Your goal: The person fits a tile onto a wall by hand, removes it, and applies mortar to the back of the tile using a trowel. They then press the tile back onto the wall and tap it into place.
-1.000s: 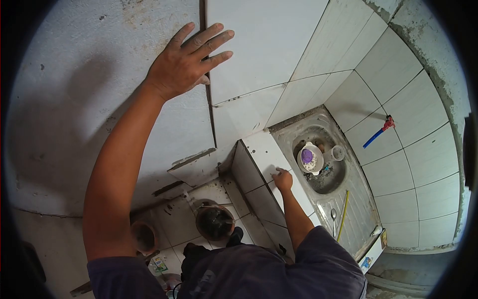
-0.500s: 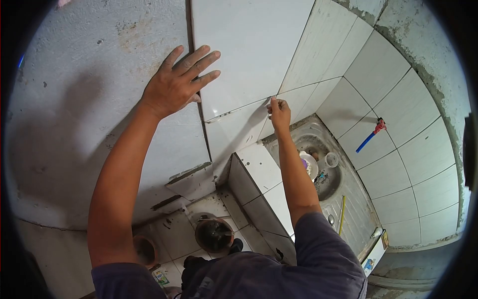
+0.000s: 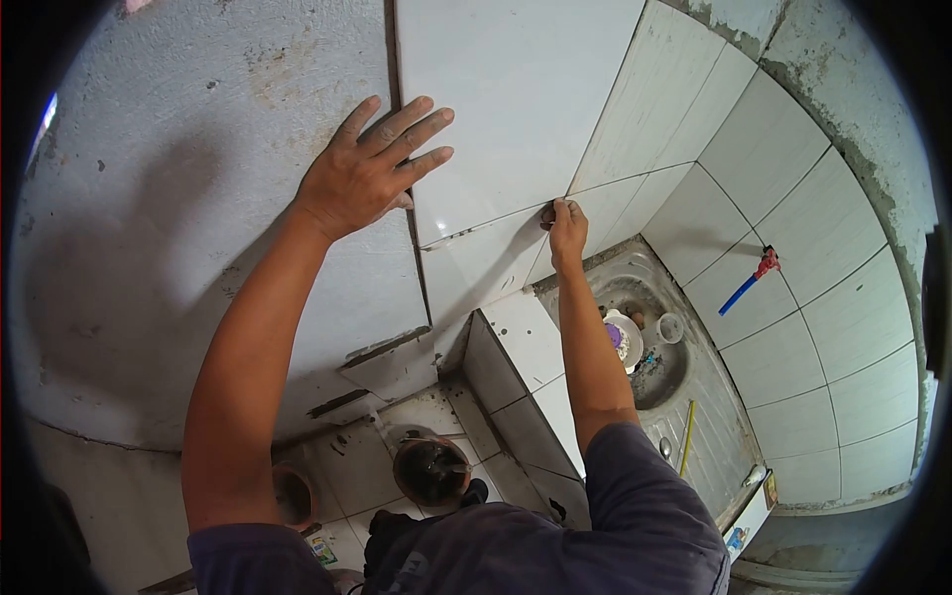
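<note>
A large white wall tile (image 3: 506, 99) covers the upper middle of the wall. Across its left edge lies my left hand (image 3: 369, 171), fingers spread over the tile face and the thumb by the edge. My right hand (image 3: 566, 228) is at the tile's lower right corner, where it meets the neighbouring tiles. Its fingertips are pinched together at the joint, and whatever they hold is too small to make out. Below the joint sits a lower row of white tiles (image 3: 476, 268), with my right arm's shadow across it.
On the right, a metal sink (image 3: 719, 407) holds a bowl (image 3: 625, 332), a clear cup (image 3: 670, 327) and a yellow stick (image 3: 686, 436). A red tap with a blue tube (image 3: 754, 276) juts from the tiled wall. A bucket (image 3: 431, 468) stands on the floor beside a tiled ledge (image 3: 526, 332).
The view has shifted slightly, so everything sits a little further right and lower. My left hand keeps its place on the tile edge; my right fingers have turned slightly at the same joint.
</note>
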Motion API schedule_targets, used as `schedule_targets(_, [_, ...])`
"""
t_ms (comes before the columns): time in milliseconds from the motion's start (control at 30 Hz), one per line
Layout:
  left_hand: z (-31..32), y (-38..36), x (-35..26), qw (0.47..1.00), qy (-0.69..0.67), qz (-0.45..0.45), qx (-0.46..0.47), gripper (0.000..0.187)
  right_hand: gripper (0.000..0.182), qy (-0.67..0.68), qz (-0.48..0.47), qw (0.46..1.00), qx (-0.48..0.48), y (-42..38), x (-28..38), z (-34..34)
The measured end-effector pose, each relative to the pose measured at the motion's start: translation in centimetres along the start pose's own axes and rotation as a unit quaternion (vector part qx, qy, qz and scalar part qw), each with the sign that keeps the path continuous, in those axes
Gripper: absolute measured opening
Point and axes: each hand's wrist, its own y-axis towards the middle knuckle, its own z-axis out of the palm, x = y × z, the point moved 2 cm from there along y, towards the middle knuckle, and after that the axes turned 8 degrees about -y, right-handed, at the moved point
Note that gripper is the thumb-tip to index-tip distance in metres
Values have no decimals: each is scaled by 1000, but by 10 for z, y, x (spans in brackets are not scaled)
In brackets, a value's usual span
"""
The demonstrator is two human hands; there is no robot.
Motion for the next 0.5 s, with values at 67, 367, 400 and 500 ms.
schedule_targets(67, [0, -1, 0, 1000, 4, -1, 1, 81, 22, 14, 2, 1000, 6, 1, 0, 1])
schedule_targets(367, [1, -1, 0, 1000, 0, -4, -3, 82, 26, -22, -35, 999, -3, 1, -2, 2])
schedule_targets(400, [1, 0, -1, 1000, 5, -4, -4, 82, 27, -61, -75, 995, -19, 0, -2, 4])
schedule_targets(500, [1, 0, -1, 1000, 11, -2, -4, 81, 28, -63, -91, 994, -21, -2, 1, 2])
